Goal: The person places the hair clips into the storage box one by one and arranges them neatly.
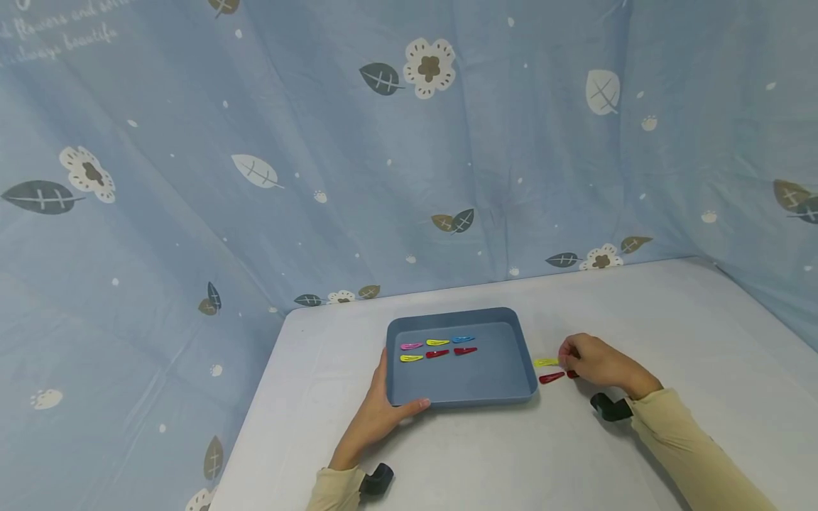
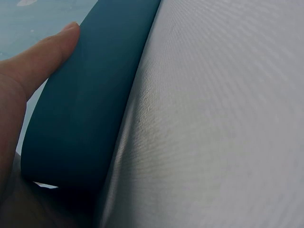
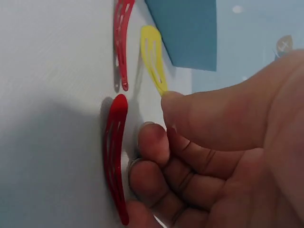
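My left hand [image 1: 377, 408] holds the near-left corner of a blue-grey tray [image 1: 473, 387], thumb along its front wall and fingers along its left side. In the left wrist view the thumb lies against the tray wall [image 2: 90, 109]. Beyond the tray's right side, my right hand [image 1: 594, 362] pinches the narrow end of a yellow snap hair clip [image 3: 152, 52] between thumb and fingers. Two red hair clips lie beside it on the white cloth: one red clip [image 3: 115, 152] right by the curled fingertips, another red clip [image 1: 552, 377] nearer the tray.
Inside the tray several hair clips lie in two rows, among them a pink clip [image 1: 412, 346], a blue clip [image 1: 463, 339] and a red clip [image 1: 465, 350]. A blue patterned curtain [image 1: 383, 177] hangs behind the white-covered table [image 1: 486, 461].
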Demonstrator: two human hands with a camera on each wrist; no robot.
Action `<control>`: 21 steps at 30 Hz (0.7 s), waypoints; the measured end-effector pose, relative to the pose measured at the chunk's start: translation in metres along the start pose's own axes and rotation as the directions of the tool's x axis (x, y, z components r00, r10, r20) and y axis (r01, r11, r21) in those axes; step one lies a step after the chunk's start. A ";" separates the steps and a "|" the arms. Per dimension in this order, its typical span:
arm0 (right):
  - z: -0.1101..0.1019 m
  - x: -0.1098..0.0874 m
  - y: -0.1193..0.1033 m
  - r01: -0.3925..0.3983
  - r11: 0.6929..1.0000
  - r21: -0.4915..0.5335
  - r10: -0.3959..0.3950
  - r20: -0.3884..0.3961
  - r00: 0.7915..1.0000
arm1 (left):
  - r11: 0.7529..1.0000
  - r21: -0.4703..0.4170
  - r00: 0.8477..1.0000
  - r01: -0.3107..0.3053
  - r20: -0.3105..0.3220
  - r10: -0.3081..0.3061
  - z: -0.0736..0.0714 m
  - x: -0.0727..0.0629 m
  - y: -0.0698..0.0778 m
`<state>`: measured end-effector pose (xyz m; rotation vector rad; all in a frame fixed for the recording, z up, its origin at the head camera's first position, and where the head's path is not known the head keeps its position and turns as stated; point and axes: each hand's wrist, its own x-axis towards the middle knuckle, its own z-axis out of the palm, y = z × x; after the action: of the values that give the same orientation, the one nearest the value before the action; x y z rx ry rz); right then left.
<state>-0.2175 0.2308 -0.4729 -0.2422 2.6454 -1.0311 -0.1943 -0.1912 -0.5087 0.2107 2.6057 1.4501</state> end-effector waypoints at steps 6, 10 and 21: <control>-0.003 0.001 0.000 -0.024 0.999 0.033 0.023 0.022 1.000 | 1.000 0.002 1.000 0.001 0.002 -0.001 0.000 0.000 0.000; -0.005 0.001 0.000 -0.036 0.997 0.068 0.034 0.035 0.999 | 1.000 -0.003 1.000 0.008 0.005 -0.008 0.000 0.000 -0.001; -0.005 0.003 -0.001 -0.049 0.998 0.035 0.048 0.008 0.999 | 1.000 -0.004 1.000 0.011 0.003 -0.011 0.000 0.000 0.000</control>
<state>-0.2220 0.2324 -0.4699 -0.1731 2.6104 -1.0584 -0.1942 -0.1912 -0.5089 0.1971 2.5973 1.4507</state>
